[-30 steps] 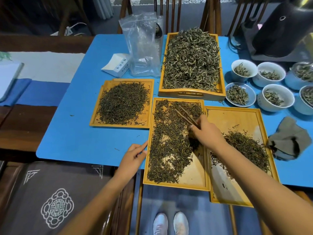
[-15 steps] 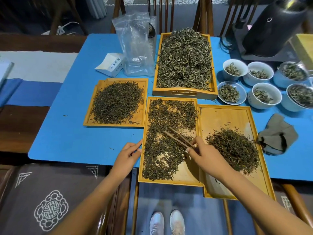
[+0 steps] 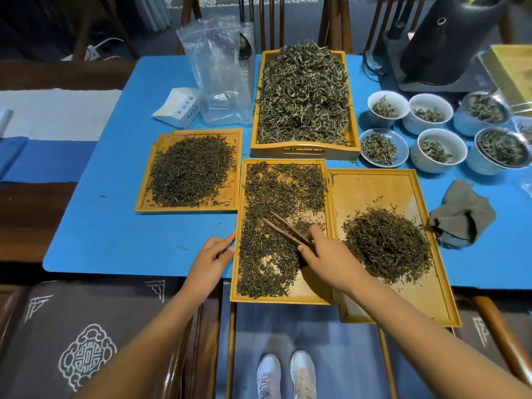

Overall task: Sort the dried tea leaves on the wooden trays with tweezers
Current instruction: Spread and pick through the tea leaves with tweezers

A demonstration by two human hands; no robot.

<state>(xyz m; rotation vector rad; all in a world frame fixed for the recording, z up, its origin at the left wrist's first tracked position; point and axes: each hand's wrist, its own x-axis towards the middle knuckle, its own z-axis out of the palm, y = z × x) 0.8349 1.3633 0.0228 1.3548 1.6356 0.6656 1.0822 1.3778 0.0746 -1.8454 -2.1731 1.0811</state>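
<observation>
Dark tea leaves lie spread over the middle wooden tray (image 3: 311,296). My right hand (image 3: 325,259) grips brown wooden tweezers (image 3: 283,227), whose tips point up-left over this tray's leaves. My left hand (image 3: 211,259) rests with relaxed fingers against the tray's left edge. The right tray (image 3: 374,185) holds a round heap of leaves (image 3: 387,244) beside my right hand. A left tray (image 3: 144,204) carries another heap (image 3: 191,169). The deep tray (image 3: 302,149) behind is piled with lighter, larger leaves.
A blue mat (image 3: 115,226) covers the table. Several white bowls (image 3: 439,149) with leaves stand at the right, a grey cloth (image 3: 460,214) below them. A clear plastic bag (image 3: 218,73), a white box (image 3: 178,106) and a black appliance (image 3: 449,38) stand at the back.
My right hand with the tweezers has drawn back from the tray's far part toward its middle, tips now lower and pointing left. My left hand stays at the tray's edge.
</observation>
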